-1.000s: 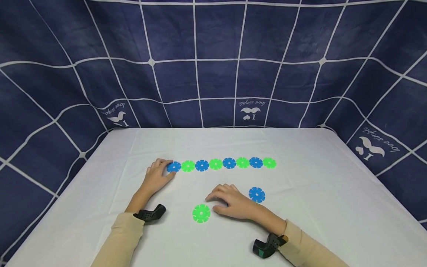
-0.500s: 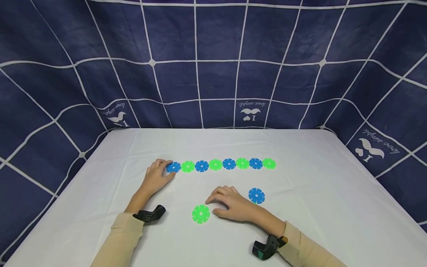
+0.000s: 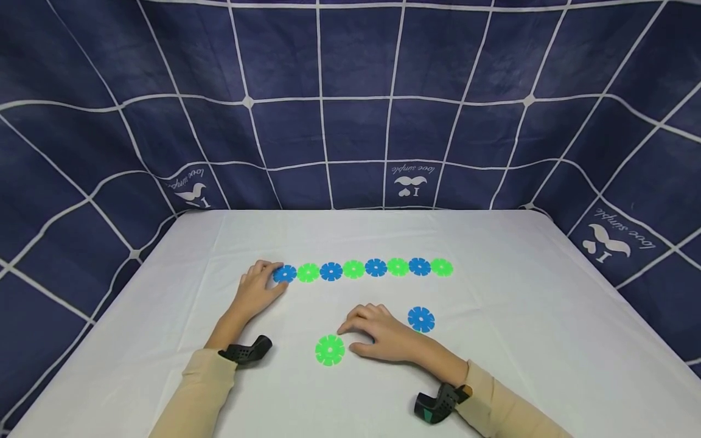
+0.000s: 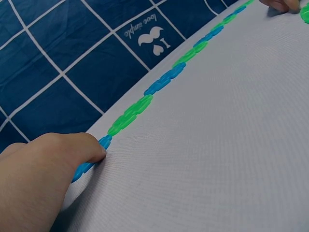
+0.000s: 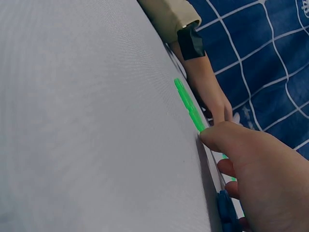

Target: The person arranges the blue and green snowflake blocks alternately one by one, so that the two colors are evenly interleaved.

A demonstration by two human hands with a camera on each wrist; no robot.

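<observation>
Eight snowflake discs (image 3: 353,269) run rightward from left hand (image 3: 256,289), which pinches the end blue disc (image 3: 285,274); a tug could skew the row. Right hand (image 3: 378,333) loosely parted; careless sweep could knock loose green disc (image 3: 330,350) just beside its thumb.

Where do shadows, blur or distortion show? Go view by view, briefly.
Head: even light, the row of discs clear; lines on the blue cloth curve near the sides, whether from lens or folds unclear. Left wrist: dark shadow below the left hand, the row's far end less distinct. Right wrist: shadow beside the right hand, fine line pattern on the white tablecloth.
</observation>
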